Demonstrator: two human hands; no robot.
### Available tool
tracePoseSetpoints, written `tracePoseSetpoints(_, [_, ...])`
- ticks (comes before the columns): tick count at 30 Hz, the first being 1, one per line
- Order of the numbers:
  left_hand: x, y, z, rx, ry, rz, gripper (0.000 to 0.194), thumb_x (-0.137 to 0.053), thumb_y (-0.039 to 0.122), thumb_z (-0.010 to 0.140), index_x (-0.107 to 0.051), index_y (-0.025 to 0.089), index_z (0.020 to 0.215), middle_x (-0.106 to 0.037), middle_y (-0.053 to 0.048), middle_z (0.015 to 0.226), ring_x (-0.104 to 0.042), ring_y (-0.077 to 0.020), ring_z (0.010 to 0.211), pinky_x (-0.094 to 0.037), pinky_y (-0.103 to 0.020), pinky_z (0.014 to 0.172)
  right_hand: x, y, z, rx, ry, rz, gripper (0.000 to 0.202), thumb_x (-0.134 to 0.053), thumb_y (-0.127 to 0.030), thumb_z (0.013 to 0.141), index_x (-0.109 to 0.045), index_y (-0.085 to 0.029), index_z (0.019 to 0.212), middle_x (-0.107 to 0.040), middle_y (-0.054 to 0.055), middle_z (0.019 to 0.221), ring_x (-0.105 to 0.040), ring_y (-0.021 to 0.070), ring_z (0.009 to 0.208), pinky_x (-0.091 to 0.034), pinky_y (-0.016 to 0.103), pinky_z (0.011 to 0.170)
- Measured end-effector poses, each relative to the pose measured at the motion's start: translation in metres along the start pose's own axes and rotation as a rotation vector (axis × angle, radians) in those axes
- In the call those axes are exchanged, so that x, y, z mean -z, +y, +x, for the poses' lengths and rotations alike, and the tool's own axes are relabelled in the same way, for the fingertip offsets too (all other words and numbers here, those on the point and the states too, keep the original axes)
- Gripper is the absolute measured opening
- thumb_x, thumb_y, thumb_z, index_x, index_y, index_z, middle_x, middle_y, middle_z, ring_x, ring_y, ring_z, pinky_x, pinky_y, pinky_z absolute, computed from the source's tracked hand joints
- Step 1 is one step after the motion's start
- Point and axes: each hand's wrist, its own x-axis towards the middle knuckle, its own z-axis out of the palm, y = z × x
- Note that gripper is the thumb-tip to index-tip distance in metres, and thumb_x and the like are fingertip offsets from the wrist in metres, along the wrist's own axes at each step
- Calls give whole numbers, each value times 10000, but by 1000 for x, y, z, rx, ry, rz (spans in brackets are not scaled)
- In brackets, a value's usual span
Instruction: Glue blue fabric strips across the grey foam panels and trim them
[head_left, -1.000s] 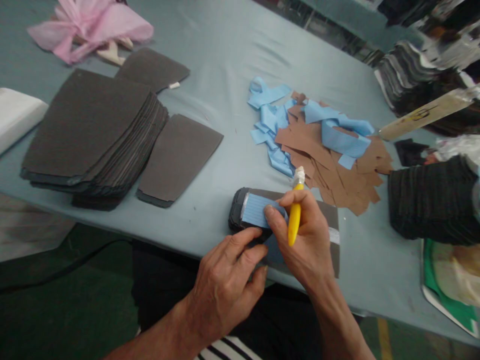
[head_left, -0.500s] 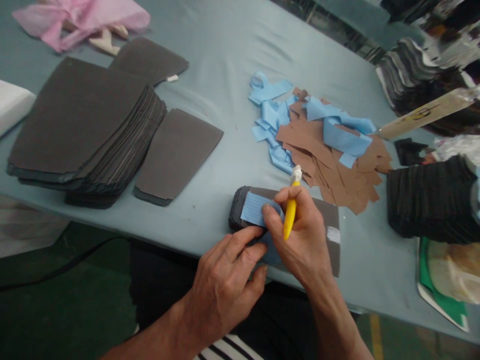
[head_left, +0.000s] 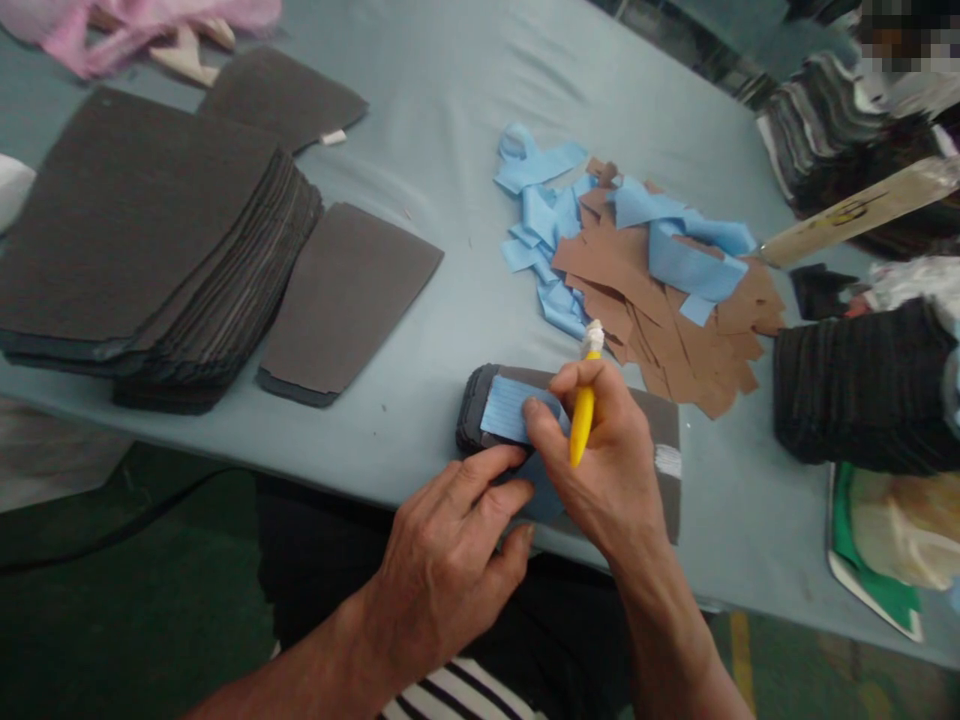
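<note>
A dark grey panel (head_left: 656, 415) lies at the table's near edge, with a thick black end at its left and a white smear (head_left: 667, 459) near its right end. A light blue ribbed strip (head_left: 512, 408) lies on its left part. My right hand (head_left: 604, 440) holds a yellow-handled tool (head_left: 582, 425) with a white-caked tip pointing up and away; its thumb presses on the blue strip. My left hand (head_left: 457, 555) lies along the near side, fingers apart, the index fingertip touching the panel's edge. Part of the strip and panel is hidden under my hands.
A tall stack of dark panels (head_left: 142, 220) stands at the left, beside a single panel (head_left: 352, 300). Brown pieces (head_left: 630, 300) and blue strips (head_left: 551, 215) are heaped beyond my hands. A dark stack (head_left: 859, 385) stands right, below a flat stick (head_left: 855, 212).
My view has shifted slightly, so the things at the left appear farther left and higher. Both hands, the tool and the blue strip keep nearly the same position.
</note>
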Motion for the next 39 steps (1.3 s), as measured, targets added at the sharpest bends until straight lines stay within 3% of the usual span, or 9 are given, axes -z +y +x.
tracePoseSetpoints(17, [6, -3, 5, -3, 26, -163, 212, -614, 58, 977, -643, 169, 1154, -748, -121, 1208, -746, -172, 1149, -593, -262, 1048, -1, 0, 1, -4, 3, -14, 147, -614, -326, 805, -503, -268, 882, -368, -101, 654, -357, 111, 532, -328, 269, 546])
tracePoseSetpoints(22, [18, -14, 14, 113, 137, -94, 197, -647, 76, 978, -655, 200, 1131, -735, -37, 1097, -727, -122, 1010, -594, -219, 908, -1, 1, 1, -15, -2, 9, 155, -624, -328, 802, -512, -270, 891, -380, -102, 652, -367, 112, 531, -330, 267, 547])
tracePoseSetpoints(27, [33, -36, 28, 234, 151, -5, 200, -707, 176, 968, -674, 210, 1162, -712, -20, 1113, -612, -116, 790, -577, -273, 793, -1, 1, 1, -23, -16, 11, 154, -622, -328, 799, -513, -271, 892, -351, -110, 633, -347, 112, 511, -306, 271, 533])
tracePoseSetpoints(39, [32, -46, 53, 139, 51, -60, 230, -717, 208, 952, -686, 211, 1180, -711, -44, 1169, -687, -168, 981, -581, -290, 819, -3, 4, 1, -26, -9, 37, 159, -642, -317, 812, -520, -273, 903, -380, -107, 648, -369, 112, 524, -313, 273, 552])
